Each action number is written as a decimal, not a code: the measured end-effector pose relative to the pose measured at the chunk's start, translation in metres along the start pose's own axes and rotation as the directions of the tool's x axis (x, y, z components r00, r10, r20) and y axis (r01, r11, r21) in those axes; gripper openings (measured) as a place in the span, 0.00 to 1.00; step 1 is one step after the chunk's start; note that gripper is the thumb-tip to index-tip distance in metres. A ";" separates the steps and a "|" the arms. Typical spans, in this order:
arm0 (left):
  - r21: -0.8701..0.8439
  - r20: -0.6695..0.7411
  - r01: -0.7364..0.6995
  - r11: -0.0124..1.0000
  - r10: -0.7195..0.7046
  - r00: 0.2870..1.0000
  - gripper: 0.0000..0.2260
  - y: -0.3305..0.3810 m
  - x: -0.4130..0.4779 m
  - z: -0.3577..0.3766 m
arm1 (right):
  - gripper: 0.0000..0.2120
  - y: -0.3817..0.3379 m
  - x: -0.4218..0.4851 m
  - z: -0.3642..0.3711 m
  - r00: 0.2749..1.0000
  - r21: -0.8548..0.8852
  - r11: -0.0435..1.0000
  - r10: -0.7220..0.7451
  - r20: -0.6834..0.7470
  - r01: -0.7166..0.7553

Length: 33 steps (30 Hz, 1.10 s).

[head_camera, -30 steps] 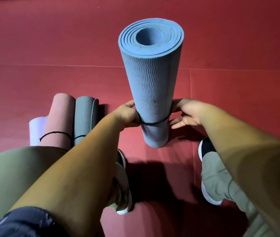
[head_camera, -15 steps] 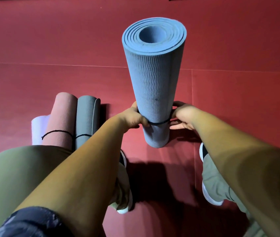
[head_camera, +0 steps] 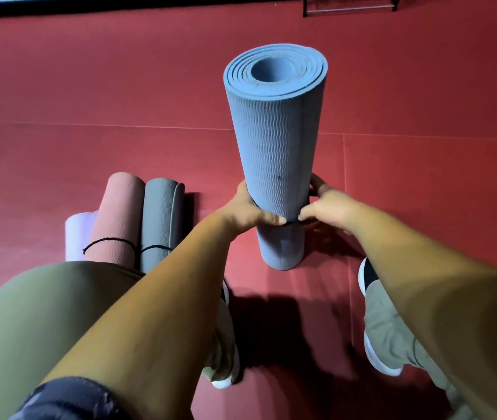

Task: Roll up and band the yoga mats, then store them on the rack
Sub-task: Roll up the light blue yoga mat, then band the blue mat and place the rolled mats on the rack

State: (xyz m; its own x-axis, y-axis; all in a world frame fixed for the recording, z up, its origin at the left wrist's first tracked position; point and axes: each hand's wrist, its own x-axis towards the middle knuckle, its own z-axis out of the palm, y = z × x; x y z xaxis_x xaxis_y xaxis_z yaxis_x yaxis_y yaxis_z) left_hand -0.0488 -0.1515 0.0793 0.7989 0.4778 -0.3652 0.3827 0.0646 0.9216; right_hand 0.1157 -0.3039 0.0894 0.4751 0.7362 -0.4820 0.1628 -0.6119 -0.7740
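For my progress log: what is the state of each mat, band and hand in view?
blue mat, rolled, upright on floor.
band, around blue mat's lower part.
left hand, grips blue mat at band.
right hand, grips blue mat at band.
pink mat, rolled, banded, lying.
grey mat, rolled, banded, lying.
pale mat, rolled, lying; banding not visible.

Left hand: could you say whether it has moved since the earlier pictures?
Yes: the left hand has slid right across the blue mat's front, nearly meeting the right hand; the mat stands fixed.
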 end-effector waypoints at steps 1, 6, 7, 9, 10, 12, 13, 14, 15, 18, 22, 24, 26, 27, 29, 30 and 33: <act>-0.043 -0.011 -0.059 0.997 0.059 0.998 0.49 0.004 0.001 -0.002 | 0.49 -0.002 -0.002 0.002 1.000 0.002 1.000 -0.018 0.013 0.018; -0.032 -0.174 -0.171 0.985 0.163 0.971 0.54 0.031 -0.006 -0.003 | 0.50 -0.012 -0.014 0.006 0.999 0.113 0.993 -0.033 0.021 0.030; -0.013 -0.190 -0.184 0.983 0.178 0.965 0.53 0.037 -0.012 -0.002 | 0.49 -0.013 -0.019 0.005 0.999 0.115 0.993 -0.034 0.019 0.032; 0.006 -0.211 -0.186 0.983 0.183 0.960 0.51 0.056 -0.028 0.000 | 0.51 -0.019 -0.029 0.002 1.000 0.101 0.995 -0.025 0.015 0.023; 0.010 -0.211 -0.193 0.981 0.191 0.959 0.49 0.068 -0.037 0.001 | 0.52 -0.024 -0.035 -0.002 1.000 0.102 0.995 -0.018 0.007 0.017; 0.009 -0.197 -0.242 0.970 0.239 0.951 0.40 0.096 -0.053 -0.002 | 0.52 -0.044 -0.054 -0.015 0.999 0.101 0.994 -0.038 -0.015 0.040; 0.000 -0.189 -0.262 0.965 0.257 0.948 0.34 0.113 -0.064 -0.002 | 0.50 -0.054 -0.065 -0.021 0.997 0.097 0.992 -0.073 -0.027 0.075; -0.012 -0.188 -0.285 0.958 0.278 0.942 0.29 0.129 -0.076 -0.002 | 0.50 -0.066 -0.077 -0.028 0.992 0.099 0.987 -0.121 -0.037 0.125; -0.023 -0.188 -0.307 0.952 0.297 0.936 0.25 0.146 -0.088 -0.003 | 0.48 -0.077 -0.088 -0.034 0.985 0.087 0.982 -0.162 -0.051 0.166; -0.066 -0.231 -0.322 0.945 0.299 0.926 0.19 0.188 -0.123 -0.007 | 0.51 -0.109 -0.130 -0.051 0.964 0.001 0.971 -0.237 -0.120 0.239; -0.148 -0.323 -0.359 0.921 0.298 0.898 0.21 0.237 -0.165 -0.009 | 0.63 -0.147 -0.178 -0.069 0.939 -0.232 0.945 -0.277 -0.203 0.229; -0.211 -0.348 -0.399 0.892 0.313 0.884 0.19 0.260 -0.187 -0.006 | 0.76 -0.166 -0.202 -0.074 0.911 -0.393 0.896 -0.322 -0.257 0.206; -0.295 -0.373 -0.420 0.858 0.301 0.878 0.21 0.280 -0.208 -0.002 | 0.79 -0.183 -0.226 -0.076 0.873 -0.535 0.832 -0.364 -0.324 0.148; -0.341 -0.381 -0.421 0.840 0.286 0.879 0.25 0.288 -0.217 0.000 | 0.77 -0.193 -0.241 -0.077 0.849 -0.575 0.809 -0.383 -0.363 0.119; -0.423 -0.381 -0.423 0.802 0.266 0.886 0.31 0.300 -0.232 0.004 | 0.71 -0.209 -0.266 -0.085 0.800 -0.617 0.779 -0.439 -0.409 0.112; -0.455 -0.379 -0.421 0.784 0.258 0.889 0.32 0.305 -0.238 0.005 | 0.67 -0.215 -0.275 -0.091 0.786 -0.637 0.762 -0.463 -0.409 0.117; -0.518 -0.377 -0.426 0.742 0.249 0.892 0.32 0.316 -0.249 0.005 | 0.62 -0.230 -0.293 -0.106 0.781 -0.702 0.705 -0.493 -0.384 0.100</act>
State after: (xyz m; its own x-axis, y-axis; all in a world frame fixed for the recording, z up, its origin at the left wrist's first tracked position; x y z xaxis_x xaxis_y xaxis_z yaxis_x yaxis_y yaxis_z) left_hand -0.1245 -0.2539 0.4607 0.6329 0.7728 -0.0468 -0.2968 0.2980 0.9073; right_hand 0.0304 -0.4094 0.4519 0.6227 0.7653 0.1631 0.7693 -0.5607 -0.3063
